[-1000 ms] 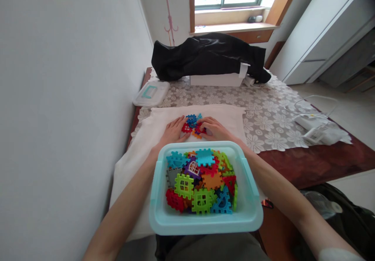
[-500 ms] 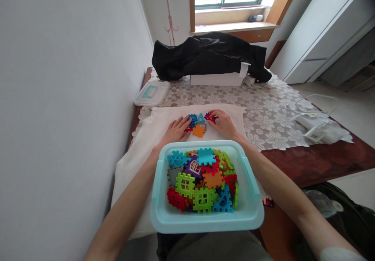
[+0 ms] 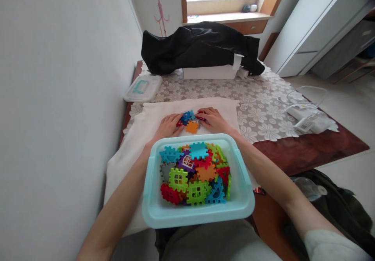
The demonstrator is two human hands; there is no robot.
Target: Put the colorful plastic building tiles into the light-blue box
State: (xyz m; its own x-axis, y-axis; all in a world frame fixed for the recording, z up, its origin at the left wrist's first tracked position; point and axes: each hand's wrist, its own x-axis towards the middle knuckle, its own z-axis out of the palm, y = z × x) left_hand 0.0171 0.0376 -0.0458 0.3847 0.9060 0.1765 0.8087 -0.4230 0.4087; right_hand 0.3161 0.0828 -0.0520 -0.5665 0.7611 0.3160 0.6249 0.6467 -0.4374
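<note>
Small interlocking plastic building pieces lie between my hands on the white cloth [image 3: 131, 155]. My left hand [image 3: 168, 125] has its fingers closed on the left edge of the group, where a red piece [image 3: 179, 123] and blue pieces [image 3: 188, 116] meet. From the other side, my right hand [image 3: 214, 119] grips a red piece [image 3: 200, 115], mostly covered by its fingers, close against the blue ones. An orange square piece [image 3: 192, 127] lies at the near side of the group, with a grey piece partly showing behind it.
Nearer me, a light-blue tub [image 3: 199, 220] holds many coloured pieces. A clear lid [image 3: 143, 88] lies at back left by the wall. Black sheeting [image 3: 202, 48] covers a white box at the back. A white device with a cable [image 3: 307, 122] lies on the right.
My right hand has brought its red piece leftward against the blue pieces. My left fingers have curled in at the group's side. The whole view has shifted slightly.
</note>
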